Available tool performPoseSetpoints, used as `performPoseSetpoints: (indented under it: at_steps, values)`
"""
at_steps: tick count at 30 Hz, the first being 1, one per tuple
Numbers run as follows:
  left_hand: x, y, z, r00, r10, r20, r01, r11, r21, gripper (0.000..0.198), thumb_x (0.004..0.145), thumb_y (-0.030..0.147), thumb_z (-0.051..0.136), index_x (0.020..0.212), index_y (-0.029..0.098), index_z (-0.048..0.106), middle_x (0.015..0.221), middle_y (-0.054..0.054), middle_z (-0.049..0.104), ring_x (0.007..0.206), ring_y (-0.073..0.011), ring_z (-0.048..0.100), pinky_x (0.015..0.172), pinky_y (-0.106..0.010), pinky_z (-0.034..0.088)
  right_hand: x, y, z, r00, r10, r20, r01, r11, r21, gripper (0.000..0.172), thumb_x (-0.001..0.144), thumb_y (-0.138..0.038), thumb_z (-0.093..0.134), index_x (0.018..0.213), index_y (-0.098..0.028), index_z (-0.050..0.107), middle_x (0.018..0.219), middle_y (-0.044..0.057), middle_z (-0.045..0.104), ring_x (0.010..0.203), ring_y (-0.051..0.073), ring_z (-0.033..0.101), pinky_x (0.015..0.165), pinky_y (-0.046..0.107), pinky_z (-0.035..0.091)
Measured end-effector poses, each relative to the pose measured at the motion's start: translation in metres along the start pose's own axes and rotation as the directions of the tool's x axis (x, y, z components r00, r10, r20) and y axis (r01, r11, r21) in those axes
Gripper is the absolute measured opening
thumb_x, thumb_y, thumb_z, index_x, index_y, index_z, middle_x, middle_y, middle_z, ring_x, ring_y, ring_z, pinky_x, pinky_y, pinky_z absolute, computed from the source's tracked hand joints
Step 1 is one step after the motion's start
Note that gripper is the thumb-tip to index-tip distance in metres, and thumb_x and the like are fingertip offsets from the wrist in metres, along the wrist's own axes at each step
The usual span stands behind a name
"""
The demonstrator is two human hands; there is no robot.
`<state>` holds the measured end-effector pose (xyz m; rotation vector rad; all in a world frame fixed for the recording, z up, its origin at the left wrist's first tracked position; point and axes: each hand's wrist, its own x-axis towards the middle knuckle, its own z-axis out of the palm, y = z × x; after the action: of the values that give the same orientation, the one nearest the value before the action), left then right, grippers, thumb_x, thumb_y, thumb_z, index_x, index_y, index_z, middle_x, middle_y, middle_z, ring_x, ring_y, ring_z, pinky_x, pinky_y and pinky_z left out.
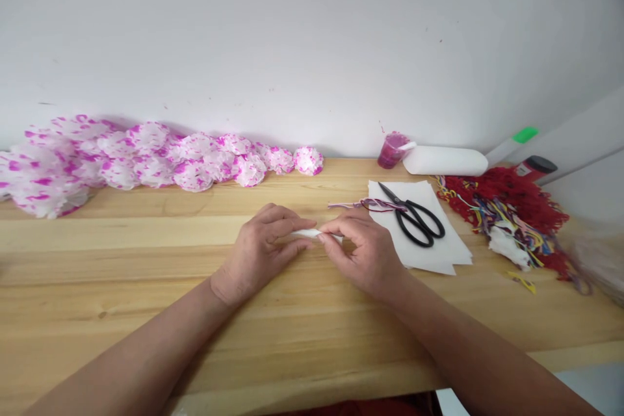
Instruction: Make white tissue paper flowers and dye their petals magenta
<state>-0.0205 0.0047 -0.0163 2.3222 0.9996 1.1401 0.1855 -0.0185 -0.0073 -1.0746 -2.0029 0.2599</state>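
Both hands meet at the middle of the wooden table (121, 312). My left hand (260, 250) curls its fingers around a narrow folded strip of white tissue paper (308, 233). My right hand (363, 248) pinches the same strip at its right end with thumb and forefinger. The strip lies low, just above the tabletop, and most of it is hidden inside the fingers.
Black scissors (415, 218) lie on a stack of white paper sheets (433, 250) at the right, with a twisted coloured wire (361, 204) beside them. Pink-and-white paper flowers (146, 159) line the wall. A pink cup (392, 149), white roll (446, 160) and red tangle of ties (511, 208) sit far right.
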Motion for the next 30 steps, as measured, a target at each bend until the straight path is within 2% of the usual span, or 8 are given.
performPoseSetpoints:
  at_steps: [6,10,17,22,26,28,30]
  values:
    - [-0.0006,0.0017,0.0011,0.998,-0.055,-0.041,0.054,0.998,-0.032,0.010,0.085,0.019,0.070,0.094,0.019,0.076,0.087,-0.004,0.069,0.082,-0.0136,0.064,0.075,-0.024,0.052,-0.0009,-0.0006,0.0019,1.000,0.005,0.011,-0.005,1.000,0.025,0.007,0.088,-0.016,0.065,0.092,-0.021,0.068,0.086,0.001,0.075,0.083,0.016,0.066,0.086,0.033,0.050]
    - [-0.0001,0.0005,0.0022,0.996,-0.085,-0.024,0.083,0.994,-0.070,0.009,0.085,0.020,0.070,0.092,0.018,0.075,0.086,-0.004,0.070,0.081,-0.0140,0.064,0.074,-0.024,0.052,-0.0018,0.0015,0.0024,1.000,0.000,0.012,0.000,1.000,0.013,0.024,0.080,-0.020,0.075,0.103,-0.019,0.067,0.097,0.004,0.075,0.094,0.021,0.066,0.090,0.038,0.050]
    - [0.0014,0.0018,-0.0013,0.990,-0.105,0.097,0.116,0.986,-0.118,0.012,0.089,0.020,0.065,0.092,0.020,0.076,0.088,-0.004,0.070,0.084,-0.0139,0.065,0.077,-0.025,0.052,-0.0007,0.0042,-0.0032,0.997,0.024,0.072,-0.031,0.995,0.090,0.005,0.088,-0.019,0.066,0.093,-0.022,0.068,0.086,0.001,0.075,0.082,0.016,0.066,0.086,0.035,0.049]
    - [-0.0010,0.0020,-0.0025,0.982,-0.173,0.078,0.183,0.973,-0.138,0.012,0.086,0.020,0.068,0.096,0.020,0.074,0.090,-0.003,0.072,0.084,-0.0142,0.067,0.077,-0.025,0.053,0.0004,0.0023,-0.0060,0.992,0.080,0.095,-0.093,0.987,0.133,0.007,0.087,-0.016,0.065,0.087,-0.022,0.068,0.083,-0.001,0.073,0.080,0.016,0.064,0.083,0.033,0.048]
    - [-0.0023,0.0022,-0.0027,0.984,-0.173,0.048,0.178,0.974,-0.142,0.011,0.085,0.016,0.069,0.093,0.021,0.074,0.090,-0.001,0.073,0.083,-0.0133,0.067,0.075,-0.024,0.053,0.0003,0.0001,-0.0067,0.990,0.113,0.083,-0.125,0.981,0.151,0.008,0.084,-0.014,0.065,0.083,-0.022,0.067,0.080,-0.002,0.072,0.077,0.015,0.064,0.080,0.032,0.047]
    - [-0.0023,0.0032,-0.0033,0.985,-0.165,0.048,0.170,0.975,-0.142,0.012,0.085,0.014,0.068,0.093,0.022,0.074,0.090,-0.001,0.073,0.082,-0.0131,0.067,0.074,-0.023,0.053,0.0002,-0.0009,-0.0071,0.984,0.146,0.098,-0.161,0.972,0.172,0.007,0.083,-0.017,0.068,0.089,-0.022,0.069,0.086,0.000,0.073,0.081,0.016,0.065,0.079,0.032,0.049]
    - [-0.0020,0.0044,-0.0040,0.986,-0.153,0.067,0.161,0.976,-0.146,0.015,0.085,0.014,0.068,0.096,0.022,0.074,0.090,-0.001,0.074,0.082,-0.0133,0.067,0.074,-0.023,0.053,0.0001,-0.0018,-0.0074,0.977,0.170,0.128,-0.193,0.962,0.194,0.015,0.082,-0.022,0.072,0.096,-0.021,0.069,0.093,0.002,0.074,0.086,0.018,0.067,0.079,0.032,0.050]
